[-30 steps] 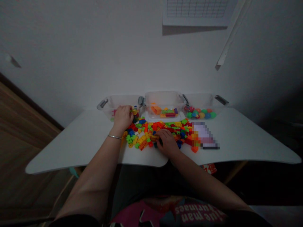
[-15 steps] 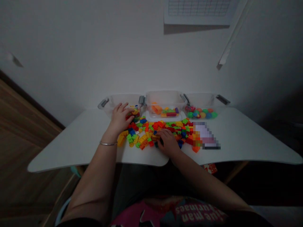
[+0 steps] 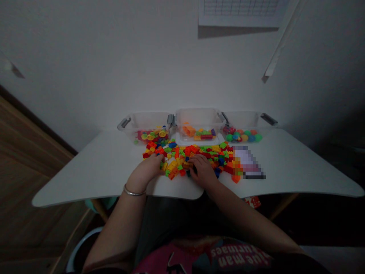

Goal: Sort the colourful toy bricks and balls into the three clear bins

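Observation:
Toy building bricks (image 3: 172, 166) in many colours lie in a loose heap on the white table. On the heap's left side rests my left hand (image 3: 147, 168), a silver bangle on its wrist. Its fingers are apart and bent down over the bricks, their tips partly hidden; no held brick shows. My right hand (image 3: 203, 171) is at the near middle of the heap, its fingers and thumb curled around an orange-yellow brick (image 3: 186, 165).
Behind the heap stand three clear boxes: a left box (image 3: 137, 121) with small coloured pieces, a middle box (image 3: 199, 114) with larger bricks, and a right box (image 3: 248, 118) with coloured balls. A blurred flat panel (image 3: 251, 163) lies right of the heap.
My left hand has come down and toward me from the left box to the left side of the heap. My right hand has stayed in place.

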Demonstrator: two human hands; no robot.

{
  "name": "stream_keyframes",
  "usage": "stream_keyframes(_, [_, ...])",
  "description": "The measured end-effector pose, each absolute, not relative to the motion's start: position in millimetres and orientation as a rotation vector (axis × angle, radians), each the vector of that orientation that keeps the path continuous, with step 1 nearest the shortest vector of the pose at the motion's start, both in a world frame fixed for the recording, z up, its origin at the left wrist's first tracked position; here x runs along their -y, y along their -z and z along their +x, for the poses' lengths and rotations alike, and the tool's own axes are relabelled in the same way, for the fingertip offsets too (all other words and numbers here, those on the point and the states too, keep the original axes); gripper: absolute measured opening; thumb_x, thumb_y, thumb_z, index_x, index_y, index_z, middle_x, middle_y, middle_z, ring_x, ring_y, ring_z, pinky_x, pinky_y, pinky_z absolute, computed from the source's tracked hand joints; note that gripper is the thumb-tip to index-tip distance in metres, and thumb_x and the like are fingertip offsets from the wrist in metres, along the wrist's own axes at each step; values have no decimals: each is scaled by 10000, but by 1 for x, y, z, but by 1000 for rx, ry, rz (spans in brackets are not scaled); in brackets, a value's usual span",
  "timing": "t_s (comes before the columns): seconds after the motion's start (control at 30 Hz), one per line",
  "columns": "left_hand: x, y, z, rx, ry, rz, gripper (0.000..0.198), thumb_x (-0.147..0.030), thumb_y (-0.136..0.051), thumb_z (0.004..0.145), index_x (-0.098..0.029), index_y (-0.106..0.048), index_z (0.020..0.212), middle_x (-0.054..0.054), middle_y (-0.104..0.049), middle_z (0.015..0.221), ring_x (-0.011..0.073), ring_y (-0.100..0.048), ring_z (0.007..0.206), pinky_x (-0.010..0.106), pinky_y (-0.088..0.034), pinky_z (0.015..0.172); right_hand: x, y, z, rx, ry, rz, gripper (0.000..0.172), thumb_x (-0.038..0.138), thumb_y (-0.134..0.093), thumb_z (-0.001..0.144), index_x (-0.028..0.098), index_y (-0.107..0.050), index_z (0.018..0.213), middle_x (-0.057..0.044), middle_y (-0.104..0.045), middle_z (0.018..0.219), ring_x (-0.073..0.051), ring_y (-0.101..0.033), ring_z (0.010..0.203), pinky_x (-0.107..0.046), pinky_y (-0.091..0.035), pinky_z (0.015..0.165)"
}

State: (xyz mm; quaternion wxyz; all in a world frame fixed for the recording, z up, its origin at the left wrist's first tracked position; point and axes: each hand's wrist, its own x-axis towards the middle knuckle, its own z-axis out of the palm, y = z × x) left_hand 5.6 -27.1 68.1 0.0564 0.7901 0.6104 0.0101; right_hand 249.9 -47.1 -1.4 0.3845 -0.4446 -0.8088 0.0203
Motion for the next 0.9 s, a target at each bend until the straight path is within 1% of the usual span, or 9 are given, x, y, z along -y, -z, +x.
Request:
stream_keyframes(0.13, [24, -63, 7, -1789, -11, 2406, 442, -168, -672, 776, -161, -624, 1216, 150, -662, 1184, 245, -657, 1048, 338, -507, 937, 47, 2, 250, 2060, -44, -1131, 288, 130, -549, 834, 152, -687, 1086, -142, -699, 1143, -281, -585, 1161, -481, -473, 1081])
stream_keyframes(0.3, [24, -68, 5, -1756, -44, 2384, 474, -162, -683, 770, -148, -623, 1240, 152, -640, 1235, 258, -632, 1110, 346, -485, 997, 47, 1, 250, 2065, -75, -1152, 293, 131, -559, 826, 158, -687, 1089, -144, -695, 1159, -284, -579, 1173, -498, -461, 1090])
stream_keyframes(0.43, [25, -69, 3, -1758, -99, 2411, 442, -119, -606, 794, -176, -641, 1231, 131, -631, 1240, 240, -626, 1103, 338, -470, 1002, 47, 1, 250, 2060, -80, -1133, 287, 130, -552, 829, 166, -686, 1080, -140, -698, 1152, -282, -580, 1166, -504, -469, 1080])
stream_keyframes(0.53, [26, -71, -1, -1754, -163, 2414, 348, -151, -601, 801, -179, -664, 1142, 111, -656, 1165, 224, -633, 1025, 313, -481, 915, 47, 1, 251, 2058, -76, -1123, 278, 127, -546, 834, 163, -688, 1070, -136, -701, 1135, -277, -582, 1156, -488, -477, 1073])
stream_keyframes(0.6, [26, -74, -6, -1778, -156, 2398, 217, -188, -602, 802, -177, -676, 1006, 88, -681, 1041, 210, -631, 908, 300, -476, 798, 47, 1, 251, 2062, -75, -1127, 278, 128, -547, 833, 164, -688, 1069, -135, -701, 1135, -279, -584, 1154, -490, -477, 1073])
stream_keyframes(0.7, [27, -76, -13, -1804, -16, 2323, 87, -227, -636, 771, -192, -654, 849, 44, -679, 865, 185, -595, 751, 287, -414, 647, 47, 1, 251, 2062, -71, -1140, 283, 131, -554, 830, 173, -688, 1076, -133, -700, 1152, -281, -583, 1164, -499, -471, 1080])
stream_keyframes(0.8, [27, -73, -14, -1803, 102, 2246, 134, -261, -700, 728, -201, -649, 836, 22, -680, 823, 170, -584, 707, 275, -379, 604, 46, 2, 252, 2066, -64, -1127, 280, 128, -554, 828, 157, -689, 1072, -142, -701, 1149, -283, -584, 1160, -499, -473, 1080])
stream_keyframes(0.9, [28, -69, -10, -1871, 132, 2244, 136, -259, -695, 723, -206, -665, 845, 37, -693, 832, 178, -606, 714, 276, -376, 592, 46, 2, 252, 2065, -65, -1120, 281, 126, -552, 829, 155, -686, 1074, -138, -702, 1150, -280, -582, 1163, -498, -466, 1089])
